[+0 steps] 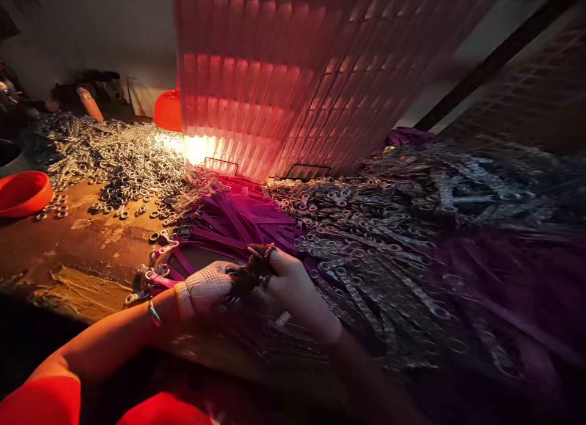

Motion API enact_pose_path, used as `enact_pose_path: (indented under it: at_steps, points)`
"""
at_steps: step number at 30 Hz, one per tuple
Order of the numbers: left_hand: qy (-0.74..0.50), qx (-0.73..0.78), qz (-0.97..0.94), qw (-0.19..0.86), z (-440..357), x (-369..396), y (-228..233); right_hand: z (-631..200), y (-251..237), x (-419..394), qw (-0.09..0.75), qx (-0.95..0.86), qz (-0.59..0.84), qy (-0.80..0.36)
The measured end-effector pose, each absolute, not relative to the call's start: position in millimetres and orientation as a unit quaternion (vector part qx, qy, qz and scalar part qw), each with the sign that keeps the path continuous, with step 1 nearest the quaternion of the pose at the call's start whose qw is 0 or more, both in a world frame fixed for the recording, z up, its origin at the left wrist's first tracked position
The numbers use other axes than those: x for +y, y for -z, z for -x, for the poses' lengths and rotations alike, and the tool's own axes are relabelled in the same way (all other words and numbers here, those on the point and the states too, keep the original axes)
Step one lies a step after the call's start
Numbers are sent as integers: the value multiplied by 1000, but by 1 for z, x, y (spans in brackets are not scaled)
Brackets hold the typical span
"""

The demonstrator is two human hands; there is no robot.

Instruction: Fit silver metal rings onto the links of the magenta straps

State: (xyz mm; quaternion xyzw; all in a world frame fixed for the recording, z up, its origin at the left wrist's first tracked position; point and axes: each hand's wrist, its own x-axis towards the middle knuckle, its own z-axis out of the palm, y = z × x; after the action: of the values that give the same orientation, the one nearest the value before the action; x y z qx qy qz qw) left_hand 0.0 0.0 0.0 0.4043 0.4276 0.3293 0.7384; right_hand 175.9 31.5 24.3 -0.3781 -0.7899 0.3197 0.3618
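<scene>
My left hand [208, 284], in a white dotted work glove, is closed around a bunch of dark ring-ended pieces [251, 275]. Bare fingers of my right hand [295, 290] grip the same bunch from the other side, so the two hands nearly meet. Exactly how the pieces sit between the fingers is hidden in shadow. Just beyond both hands lies a heap of flat purple straps [238, 220], some with metal rings at their ends. Beside my left wrist, a few ringed strap ends [158, 269] stick out over the worktable [91, 239].
Loose metal rings [123, 159] are piled at the left under a red lamp [168, 110]. An orange-red bowl [25, 193] stands at the left edge. A ribbed translucent panel [274, 77] rises behind the straps. Dark ringed straps [375, 254] cover the right side.
</scene>
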Motion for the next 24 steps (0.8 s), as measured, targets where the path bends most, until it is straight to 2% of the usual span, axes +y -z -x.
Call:
enact_pose_path:
  at_steps: [6, 14, 19, 21, 24]
  points:
    - [-375, 372, -434, 730, -11, 8, 19, -174, -24, 30, 278, -835, 339, -332]
    - [-345, 349, -401, 773, -4, 12, 7, -172, -26, 31, 290, -792, 412, -344]
    - [-340, 305, -209, 865, 11, 20, 12, -171, -26, 34, 344, -662, 456, -485]
    - [-353, 287, -140, 879, 19, 23, 14, -168, -25, 36, 350, -598, 462, -553]
    - [-363, 279, -73, 886, 27, 25, 14, -163, -21, 39, 357, -535, 483, -595]
